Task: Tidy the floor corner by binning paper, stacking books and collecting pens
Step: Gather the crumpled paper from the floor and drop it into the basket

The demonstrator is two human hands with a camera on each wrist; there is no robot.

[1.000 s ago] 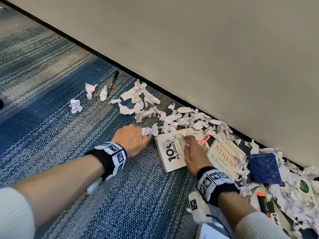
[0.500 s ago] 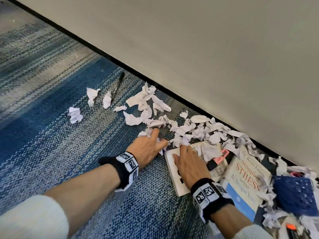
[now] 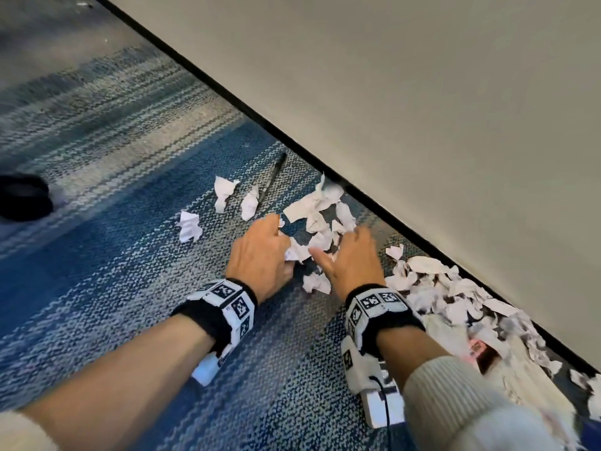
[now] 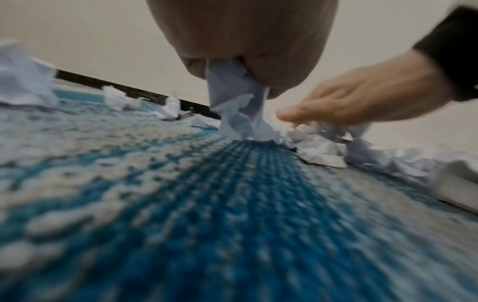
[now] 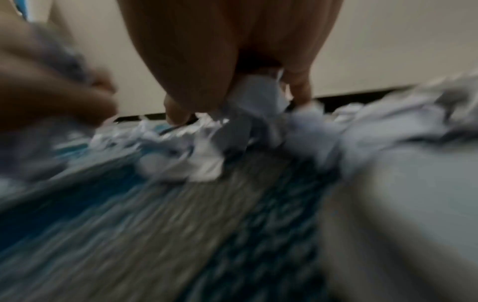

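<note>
Both hands are working in the middle of the head view, low over the blue and grey carpet (image 3: 130, 288). The left hand (image 3: 260, 255) is clutching a crumpled scrap of paper (image 4: 238, 106), which is hanging from its curled fingers down to the carpet in the left wrist view. The right hand (image 3: 353, 260) is sitting just right of it with fingers reaching down among the paper scraps (image 3: 320, 209); the right wrist view (badly blurred) is showing a white piece (image 5: 258, 92) caught between its fingers and thumb, so it is grasping paper too.

More crumpled paper (image 3: 455, 291) is lying in a band toward the lower right of the frame, along the black baseboard (image 3: 227, 92) under the pale wall (image 3: 422, 92). Three loose scraps (image 3: 190, 224) are lying apart, left of the hands. A black pen (image 3: 271, 179) is lying just above centre, its lower end touching one scrap. At the lower right edge a book (image 3: 455, 333) is showing under the paper, mostly hidden and blurred. A dark object (image 3: 22, 196) is sitting at the left edge.
</note>
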